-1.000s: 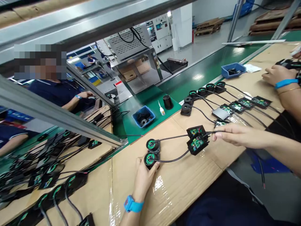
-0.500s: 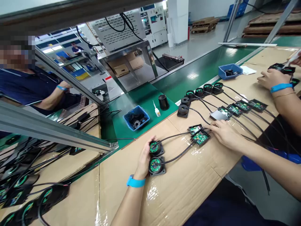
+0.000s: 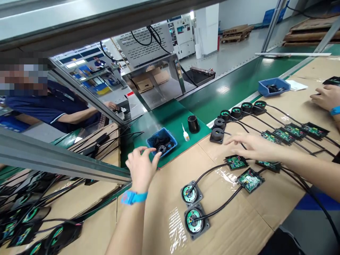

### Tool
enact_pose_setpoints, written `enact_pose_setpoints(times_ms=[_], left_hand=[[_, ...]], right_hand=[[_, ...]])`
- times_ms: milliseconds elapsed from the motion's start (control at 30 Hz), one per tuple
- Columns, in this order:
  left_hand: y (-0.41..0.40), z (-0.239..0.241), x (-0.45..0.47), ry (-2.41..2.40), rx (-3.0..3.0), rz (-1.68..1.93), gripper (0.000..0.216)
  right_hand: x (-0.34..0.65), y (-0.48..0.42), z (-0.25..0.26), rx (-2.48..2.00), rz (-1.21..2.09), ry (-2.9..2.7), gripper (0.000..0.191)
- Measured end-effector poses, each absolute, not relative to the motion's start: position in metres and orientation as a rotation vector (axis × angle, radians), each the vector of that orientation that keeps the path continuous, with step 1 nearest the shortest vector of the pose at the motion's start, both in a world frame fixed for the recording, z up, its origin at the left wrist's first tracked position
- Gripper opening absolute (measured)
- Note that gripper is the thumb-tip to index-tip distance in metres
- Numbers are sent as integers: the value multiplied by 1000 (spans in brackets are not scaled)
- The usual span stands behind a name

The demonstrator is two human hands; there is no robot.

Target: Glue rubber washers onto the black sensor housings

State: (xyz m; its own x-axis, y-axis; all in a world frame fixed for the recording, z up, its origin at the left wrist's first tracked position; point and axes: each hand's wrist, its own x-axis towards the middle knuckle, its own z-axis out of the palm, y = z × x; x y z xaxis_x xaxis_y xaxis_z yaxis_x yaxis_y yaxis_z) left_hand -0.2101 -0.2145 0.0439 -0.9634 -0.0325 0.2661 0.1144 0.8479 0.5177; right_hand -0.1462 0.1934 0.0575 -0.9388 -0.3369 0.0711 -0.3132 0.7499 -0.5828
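My left hand (image 3: pixel 142 166) is open, thumb and fingers apart, at the near edge of a blue bin (image 3: pixel 174 139) holding black ring-shaped parts. My right hand (image 3: pixel 245 144) holds nothing visible; its fingers stretch toward a black round housing with a covered top (image 3: pixel 217 135), over its cable. Nearer me lie two open round housings, one (image 3: pixel 190 193) behind the other (image 3: pixel 195 222), green circuit boards showing. Black cables join them to two open boxes with circuit boards, one farther (image 3: pixel 236 162), one nearer (image 3: pixel 250 180). Another box (image 3: pixel 268 165) sits partly beneath my right forearm.
On the green mat stand a black cup (image 3: pixel 193 124) and a small white bottle (image 3: pixel 186 135). More cabled housings (image 3: pixel 247 107) line the table's far side. A second blue bin (image 3: pixel 273 88) is near a co-worker's hand (image 3: pixel 328 97). A metal post (image 3: pixel 66 148) slants at left.
My left hand has left the round housings and moved up to the blue bin. My right hand has gone from the boxes toward the covered housings. The two cabled boxes now lie farther apart.
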Motion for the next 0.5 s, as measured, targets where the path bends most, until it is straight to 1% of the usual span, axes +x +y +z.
enact_pose_setpoints(times_ms=[133, 267, 367, 500], left_hand=[[-212, 57, -275, -2923, -154, -307, 35], [-199, 53, -299, -3057, -298, 53, 38], [-196, 49, -307, -3113, -322, 238, 37], [-193, 56, -313, -3110, -337, 366, 36]], right_hand=[[-201, 142, 51, -622, -1064, 2858, 34], [-245, 104, 37, -605, -1087, 2854, 39], [-267, 83, 27, -549, -1093, 2849, 43], [-285, 63, 12, -490, -1050, 2826, 37]])
